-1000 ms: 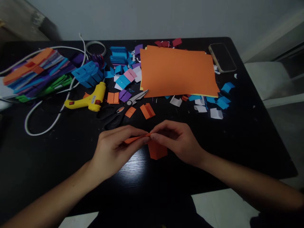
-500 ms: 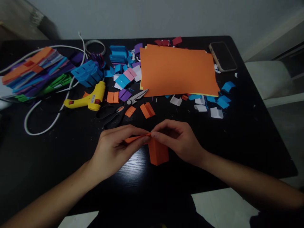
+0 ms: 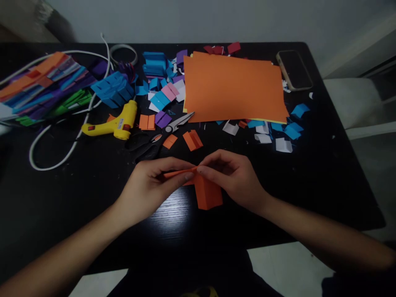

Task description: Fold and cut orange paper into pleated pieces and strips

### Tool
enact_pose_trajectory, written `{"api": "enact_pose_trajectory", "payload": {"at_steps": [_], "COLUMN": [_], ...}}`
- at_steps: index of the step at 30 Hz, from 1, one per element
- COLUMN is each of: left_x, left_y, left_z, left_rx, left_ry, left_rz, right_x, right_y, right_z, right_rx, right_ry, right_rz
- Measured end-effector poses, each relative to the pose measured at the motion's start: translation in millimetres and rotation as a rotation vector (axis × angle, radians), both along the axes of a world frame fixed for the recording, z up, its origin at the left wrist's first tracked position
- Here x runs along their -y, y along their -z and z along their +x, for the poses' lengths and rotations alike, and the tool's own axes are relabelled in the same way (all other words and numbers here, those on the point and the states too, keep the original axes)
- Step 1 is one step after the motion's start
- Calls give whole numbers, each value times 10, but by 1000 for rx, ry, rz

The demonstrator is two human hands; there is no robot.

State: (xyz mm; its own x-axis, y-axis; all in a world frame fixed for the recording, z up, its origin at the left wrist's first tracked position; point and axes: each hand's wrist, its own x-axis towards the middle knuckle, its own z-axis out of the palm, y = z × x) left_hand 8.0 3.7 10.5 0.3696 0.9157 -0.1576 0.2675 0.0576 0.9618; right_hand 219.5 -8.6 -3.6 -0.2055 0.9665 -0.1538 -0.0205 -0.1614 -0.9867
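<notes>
Between my two hands, above the near part of the black table, is a piece of folded orange paper (image 3: 208, 193). One part of it stretches left between the thumb and fingers of my left hand (image 3: 151, 187); another part hangs down with a crease along it. My right hand (image 3: 236, 177) pinches the paper at its top edge, thumb and fingertips close to those of my left. Both hands are closed on it, and the palm sides hide some of the paper. Just beyond lie small folded orange pieces (image 3: 192, 140) and black-handled scissors (image 3: 168, 129) with parted blades.
A stack of orange sheets (image 3: 235, 88) lies at the back, a phone (image 3: 295, 70) to its right. Left are a yellow glue gun (image 3: 125, 119), a white cable (image 3: 72, 154), a tape roll (image 3: 136, 55) and bundled coloured paper strips (image 3: 46, 88). Scraps surround the sheets on the black table (image 3: 309, 185).
The view has tilted slightly, so the table sits a little higher in the picture. My fingers keep their pinch, and the left fingertips have shifted slightly along the orange paper.
</notes>
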Motion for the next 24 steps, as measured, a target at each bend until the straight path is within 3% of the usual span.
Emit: {"api": "enact_pose_trajectory", "payload": {"at_steps": [6,24], "left_x": [-12,-56], "left_y": [-47,-19], "left_z": [-9,-5], "left_rx": [-69,-33], "left_ry": [31,35], "left_rz": [56,-15], "right_x": [5,6], "right_y": [11,1], "right_z": [-4,-2], "right_rx": [16,71], "right_ry": [9,10], "right_rz": [-5,-14]}}
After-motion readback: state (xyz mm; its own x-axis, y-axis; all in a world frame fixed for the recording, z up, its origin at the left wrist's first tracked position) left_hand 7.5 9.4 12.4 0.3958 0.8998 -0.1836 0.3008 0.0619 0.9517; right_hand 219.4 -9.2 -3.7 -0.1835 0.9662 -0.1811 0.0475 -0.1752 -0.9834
